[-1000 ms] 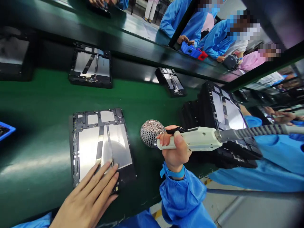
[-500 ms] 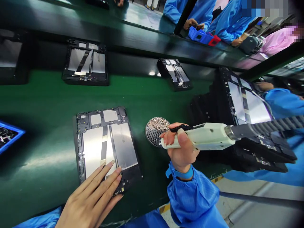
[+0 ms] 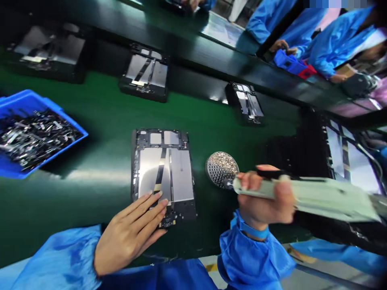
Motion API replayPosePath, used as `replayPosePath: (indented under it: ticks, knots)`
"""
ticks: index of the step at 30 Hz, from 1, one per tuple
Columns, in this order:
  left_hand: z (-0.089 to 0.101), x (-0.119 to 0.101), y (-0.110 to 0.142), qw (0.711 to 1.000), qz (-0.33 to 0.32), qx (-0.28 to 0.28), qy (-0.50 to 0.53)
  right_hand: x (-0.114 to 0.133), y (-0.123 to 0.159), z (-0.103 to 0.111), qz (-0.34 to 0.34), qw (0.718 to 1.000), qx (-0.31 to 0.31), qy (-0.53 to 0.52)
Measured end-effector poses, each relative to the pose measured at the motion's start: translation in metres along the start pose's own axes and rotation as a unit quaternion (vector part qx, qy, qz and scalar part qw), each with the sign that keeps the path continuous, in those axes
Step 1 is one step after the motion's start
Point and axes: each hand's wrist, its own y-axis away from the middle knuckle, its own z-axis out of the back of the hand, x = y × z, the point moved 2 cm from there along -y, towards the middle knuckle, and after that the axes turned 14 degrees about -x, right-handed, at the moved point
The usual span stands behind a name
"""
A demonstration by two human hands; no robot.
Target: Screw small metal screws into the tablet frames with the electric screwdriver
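Observation:
My left hand (image 3: 131, 229) lies with its fingers outstretched on the lower part of an opened tablet-like device (image 3: 182, 173). The device has a black frame, silver panels and a ribbon cable running down its middle. In my right hand (image 3: 263, 201) is a pale green electric screwdriver (image 3: 329, 197), gripped with the fingers around its body and lying nearly level. Its front end is at the edge of a round metal dish (image 3: 215, 174) with a perforated plate and many small copper-coloured screws (image 3: 223, 161). Whether the bit carries a screw is too small to tell.
On the left stands a blue bin (image 3: 65, 151) full of small metal parts. Several similar devices, one of them a device (image 3: 148, 74) at centre, line the back of the green bench (image 3: 99, 161). A dark stack (image 3: 353, 157) rises at right. Co-workers' blue sleeves (image 3: 335, 48) show beyond.
The view has swung left, so the bench things appear farther right and the blue bin shows more fully. My left hand stays on the device; the screwdriver's front end stays by the screw dish.

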Motion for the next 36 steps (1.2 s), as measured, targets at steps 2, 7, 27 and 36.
replayPosePath:
  ticks: [2,7,27,36]
  knots:
    - [-0.001,-0.001,0.002,1.000,0.006,-0.012,-0.003,0.016,0.008,-0.001,0.002,0.999,0.039,-0.010]
    - [-0.007,-0.006,0.009,1.000,0.002,-0.023,-0.020,0.047,0.054,-0.023,-0.066,0.978,0.195,0.037]
    - [-0.022,-0.012,0.016,0.996,0.006,-0.074,-0.043,0.030,0.111,-0.046,-0.087,0.927,0.357,0.071]
    - [-0.028,-0.011,0.016,0.999,0.013,-0.047,-0.022,0.022,0.123,-0.052,-0.036,0.933,0.353,0.051]
